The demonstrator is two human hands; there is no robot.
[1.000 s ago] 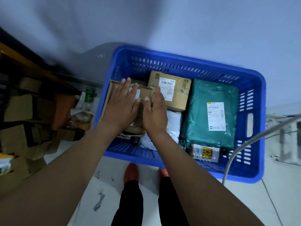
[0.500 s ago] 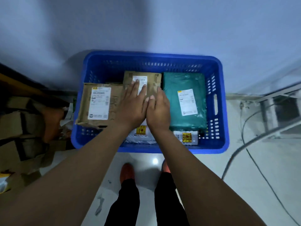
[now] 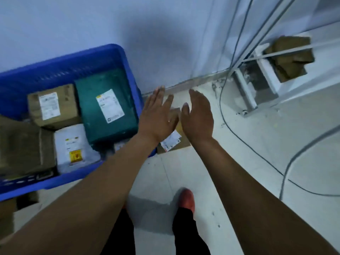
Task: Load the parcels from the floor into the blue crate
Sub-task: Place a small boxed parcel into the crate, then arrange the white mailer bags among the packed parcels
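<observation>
The blue crate (image 3: 60, 63) stands at the left against the wall. Inside it lie a green bag parcel (image 3: 104, 107), a labelled cardboard box (image 3: 53, 105), a white bag parcel (image 3: 73, 144) and a larger brown box (image 3: 24, 148). On the floor right of the crate lies a brown cardboard parcel (image 3: 174, 138) with a white label, mostly hidden by my hands. My left hand (image 3: 158, 115) and my right hand (image 3: 198, 115) hover over it with straight fingers, holding nothing. I cannot tell whether they touch it.
Grey cables (image 3: 239, 126) run down the wall and loop across the pale floor at the right. A white metal frame (image 3: 257, 83) with cardboard (image 3: 290, 57) behind it stands at the upper right. My red shoe (image 3: 186, 199) is on the floor below.
Both hands have left the parcels in the crate and swung right, past the crate's rim, to above the floor parcel. The view has turned right too.
</observation>
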